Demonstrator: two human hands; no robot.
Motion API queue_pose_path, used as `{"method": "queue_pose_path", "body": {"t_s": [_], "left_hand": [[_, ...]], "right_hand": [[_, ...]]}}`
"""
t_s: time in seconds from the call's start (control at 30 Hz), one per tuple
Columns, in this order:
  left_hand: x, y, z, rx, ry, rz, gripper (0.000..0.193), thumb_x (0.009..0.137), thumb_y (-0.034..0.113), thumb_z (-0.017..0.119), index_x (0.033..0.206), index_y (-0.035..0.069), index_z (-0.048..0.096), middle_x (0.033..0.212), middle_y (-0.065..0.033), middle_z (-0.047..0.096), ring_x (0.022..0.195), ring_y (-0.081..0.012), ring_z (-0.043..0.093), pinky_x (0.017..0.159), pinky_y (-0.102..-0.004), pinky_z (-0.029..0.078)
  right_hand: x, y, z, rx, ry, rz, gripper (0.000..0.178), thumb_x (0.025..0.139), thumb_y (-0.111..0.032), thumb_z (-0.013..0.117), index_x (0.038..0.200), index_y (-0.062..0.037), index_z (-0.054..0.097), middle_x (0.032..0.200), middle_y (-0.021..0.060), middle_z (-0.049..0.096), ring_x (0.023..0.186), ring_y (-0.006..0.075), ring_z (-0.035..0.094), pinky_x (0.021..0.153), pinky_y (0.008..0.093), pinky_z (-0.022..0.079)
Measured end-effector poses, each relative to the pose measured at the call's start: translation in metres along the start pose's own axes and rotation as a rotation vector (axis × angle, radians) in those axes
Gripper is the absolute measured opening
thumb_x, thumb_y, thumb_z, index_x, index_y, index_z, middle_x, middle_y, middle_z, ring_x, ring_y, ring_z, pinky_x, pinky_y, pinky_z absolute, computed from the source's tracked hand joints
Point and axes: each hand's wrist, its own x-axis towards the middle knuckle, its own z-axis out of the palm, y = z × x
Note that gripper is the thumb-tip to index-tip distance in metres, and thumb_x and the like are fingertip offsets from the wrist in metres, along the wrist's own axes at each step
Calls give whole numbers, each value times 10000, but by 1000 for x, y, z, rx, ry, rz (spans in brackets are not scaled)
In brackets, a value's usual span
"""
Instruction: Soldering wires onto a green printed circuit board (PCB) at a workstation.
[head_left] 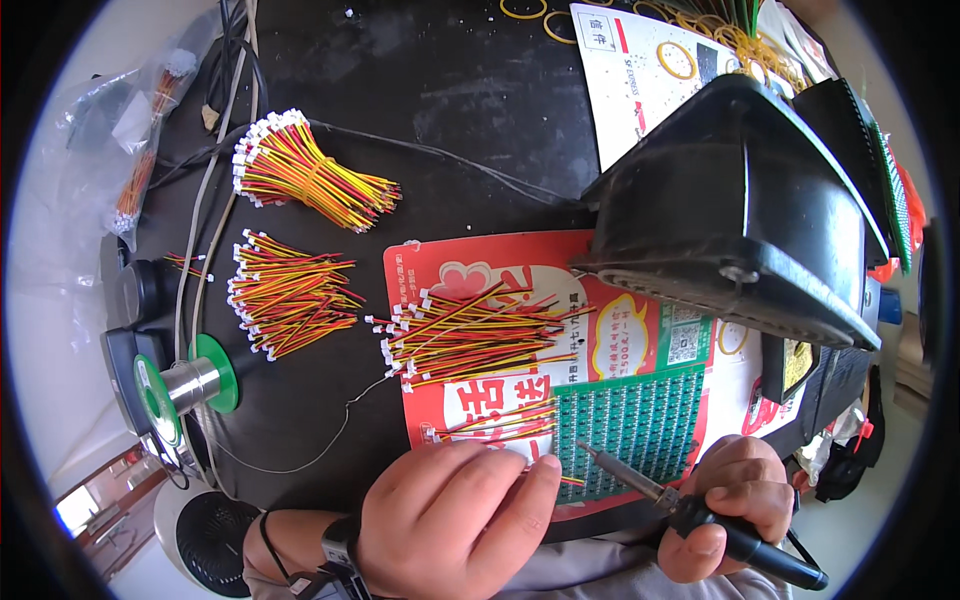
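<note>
My right hand (735, 500) grips a soldering iron (740, 545) by its black handle. The iron's tip points up and left, over the left part of a green circuit board panel (640, 420) with rows of small boards. At the panel's lower left, my left hand (460, 515) has thumb and forefinger pinched together. A short red-and-yellow wire (572, 481) sticks out past those fingertips toward the panel; the rest of it is hidden by the hand. Several wires (505, 422) lie at the panel's left edge. Above them rests a pile of connector wires (470, 335) with white plugs.
A printed red sheet (425, 265) lies under the panel. Overhanging it at right is a black housing (700, 190). To the left are a banded wire bundle (310, 180), a loose wire pile (290, 295), a green solder spool (222, 375) and cables. A yellow-filled tray (797, 365) stands right.
</note>
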Motion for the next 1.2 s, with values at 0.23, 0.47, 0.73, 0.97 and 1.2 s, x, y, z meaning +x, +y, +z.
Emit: {"method": "queue_pose_path", "body": {"t_s": [0.23,0.47,0.73,0.97,1.2], "left_hand": [[-2,-1,5,43,88,28,240,642,-54,676,880,-33,698,774,-103,624,616,-217,598,547,-309,518],[7,2,6,32,50,-25,265,632,-51,665,895,-52,695,761,-104,619,604,-212,593,551,-318,514],[-3,-3,10,52,58,0,263,630,-50,670,892,-64,691,753,-106,615,592,-207,588,541,-317,508],[9,2,7,37,32,-40,271,617,-64,676,888,-71,689,736,-98,602,590,-204,585,535,-317,507],[2,-2,8,41,47,-28,274,610,-77,674,884,-75,687,737,-99,598,588,-206,583,533,-316,507]], "right_hand": [[0,1,2,-35,4,-17,372,866,-386,637,829,-53,475,553,17,427,454,105,427,400,230,301],[-1,6,2,-17,-37,-62,380,855,-379,646,827,-41,476,552,15,429,443,106,417,394,230,291],[1,5,-2,10,-118,-43,346,834,-326,681,826,-40,488,568,13,445,444,108,449,389,228,324],[3,7,-2,15,-165,-41,340,806,-311,700,826,-33,505,571,20,464,442,116,461,390,237,327],[6,8,-2,15,-187,-71,337,791,-303,701,819,-27,509,551,23,462,433,117,455,386,243,326]]}}
